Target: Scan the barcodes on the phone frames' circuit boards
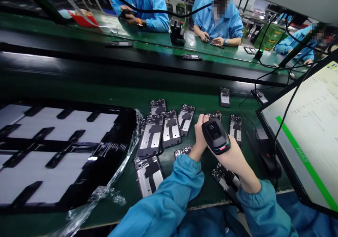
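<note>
My right hand [232,154] is wrapped round a black barcode scanner [216,135], which is seen from above and hides most of its fingers. Just left of it, my left hand [200,138] is closed at the side of an opened phone [214,116]. Only that phone's top end shows; the scanner covers the rest. Around my hands lie several opened phones with bare circuit boards, among them one phone [171,128] to the left, another phone [236,128] to the right and a phone [225,180] under my right forearm.
A black tray [129,124] with clear plastic wrap [124,163] takes up the left side. At the right stand a monitor [298,138] showing "PASS" and a black mouse [269,161]. Cables hang across the view. Beyond a dark conveyor [158,68], co-workers in blue sit.
</note>
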A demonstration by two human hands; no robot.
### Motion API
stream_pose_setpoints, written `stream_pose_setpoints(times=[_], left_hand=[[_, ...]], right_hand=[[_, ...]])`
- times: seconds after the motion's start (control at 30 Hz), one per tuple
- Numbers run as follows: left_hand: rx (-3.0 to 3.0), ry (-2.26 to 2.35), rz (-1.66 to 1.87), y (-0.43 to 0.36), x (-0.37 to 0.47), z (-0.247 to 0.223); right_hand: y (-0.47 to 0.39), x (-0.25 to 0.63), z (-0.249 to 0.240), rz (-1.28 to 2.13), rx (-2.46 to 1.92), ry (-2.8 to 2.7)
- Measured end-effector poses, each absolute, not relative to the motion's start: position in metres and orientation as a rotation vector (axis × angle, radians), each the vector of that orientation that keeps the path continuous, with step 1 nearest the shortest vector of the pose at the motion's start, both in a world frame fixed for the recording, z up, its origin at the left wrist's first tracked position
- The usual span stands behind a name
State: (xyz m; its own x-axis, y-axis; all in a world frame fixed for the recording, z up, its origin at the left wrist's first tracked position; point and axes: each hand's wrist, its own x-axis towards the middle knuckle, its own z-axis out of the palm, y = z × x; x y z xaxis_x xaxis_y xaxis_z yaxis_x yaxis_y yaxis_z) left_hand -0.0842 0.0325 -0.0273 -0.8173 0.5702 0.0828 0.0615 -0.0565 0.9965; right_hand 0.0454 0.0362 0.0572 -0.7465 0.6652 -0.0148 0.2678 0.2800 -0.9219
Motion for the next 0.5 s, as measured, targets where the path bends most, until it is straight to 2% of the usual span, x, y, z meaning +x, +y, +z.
stream_pose_setpoints(times=[0.23,0.5], left_hand=[[0.661,1.982,1.984,0.033,-0.086,-0.023],[0.754,2.049,1.922,0.028,-0.082,-0.02]], right_hand=[[0.045,0.053,0.057,1.428,-1.003,-2.152],[0.041,0.059,0.067,1.438,-0.949,-2.199]])
